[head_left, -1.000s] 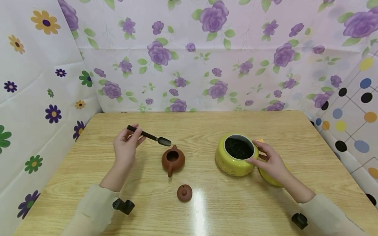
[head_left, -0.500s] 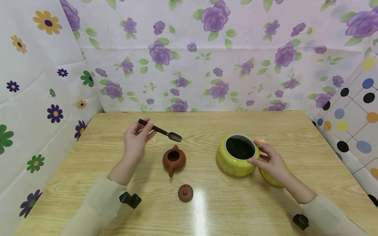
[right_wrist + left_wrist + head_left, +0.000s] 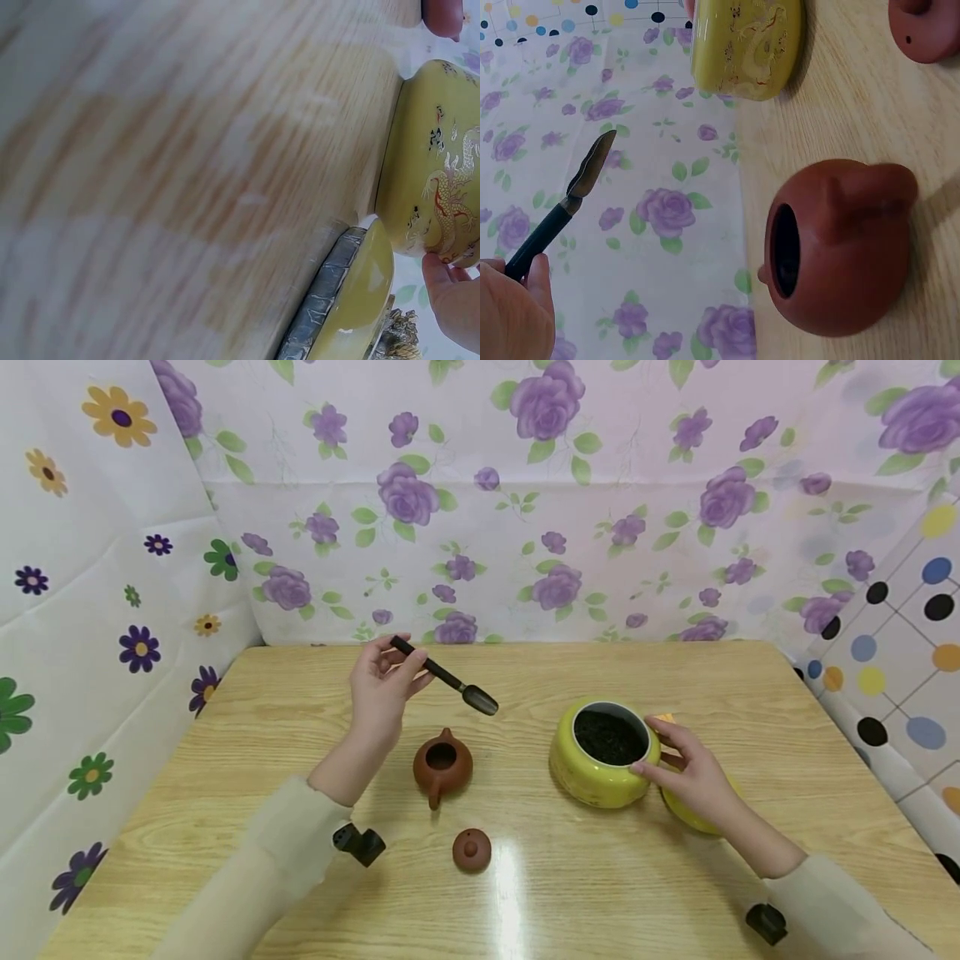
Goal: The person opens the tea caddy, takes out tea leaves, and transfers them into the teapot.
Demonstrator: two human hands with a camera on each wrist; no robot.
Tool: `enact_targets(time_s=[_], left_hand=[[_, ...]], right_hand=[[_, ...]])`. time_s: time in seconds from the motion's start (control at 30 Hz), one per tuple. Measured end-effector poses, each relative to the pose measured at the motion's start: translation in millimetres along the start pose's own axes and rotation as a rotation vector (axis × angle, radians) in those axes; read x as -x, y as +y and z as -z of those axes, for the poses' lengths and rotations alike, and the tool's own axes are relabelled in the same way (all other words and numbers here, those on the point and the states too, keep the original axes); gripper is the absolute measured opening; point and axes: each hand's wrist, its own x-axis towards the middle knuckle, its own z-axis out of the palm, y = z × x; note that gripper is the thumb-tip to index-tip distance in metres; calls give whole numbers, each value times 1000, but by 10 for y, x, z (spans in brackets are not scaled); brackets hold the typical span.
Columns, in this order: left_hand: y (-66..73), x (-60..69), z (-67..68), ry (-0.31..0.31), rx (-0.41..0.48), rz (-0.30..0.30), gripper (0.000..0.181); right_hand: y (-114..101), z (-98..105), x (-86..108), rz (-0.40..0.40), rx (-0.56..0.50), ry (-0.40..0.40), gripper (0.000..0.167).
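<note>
In the head view my left hand pinches the black handle of a small scoop, held in the air behind and to the right of a brown teapot whose top is uncovered. The scoop shows side-on in the left wrist view. My right hand grips the right rim of a yellow jar that holds dark leaves. A dragon pattern marks the jar's side in the right wrist view.
The teapot's brown lid lies in front of the teapot. A yellow lid sits right of the jar, partly under my right hand. Something orange shows behind that hand. Patterned cloths stand around the wooden table.
My left hand has moved right and away from me with the scoop, which has passed from the teapot's left to beyond its spout. My right hand stays on the jar.
</note>
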Motion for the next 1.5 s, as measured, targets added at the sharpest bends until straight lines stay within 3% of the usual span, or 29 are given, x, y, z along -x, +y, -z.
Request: enact_targets(time_s=[0.3, 0.57, 1.07, 1.5], left_hand=[[-16, -18, -271, -34, 37, 7, 19], [-95, -20, -467, -88, 50, -34, 19], [-275, 5, -837, -215, -48, -125, 27], [-425, 73, -1084, -349, -188, -135, 28]], right_hand=[[-1, -1, 5, 14, -24, 8, 65], [17, -10, -8, 19, -30, 5, 65], [25, -5, -2, -6, -7, 2, 66], [22, -13, 1, 2, -13, 11, 66]])
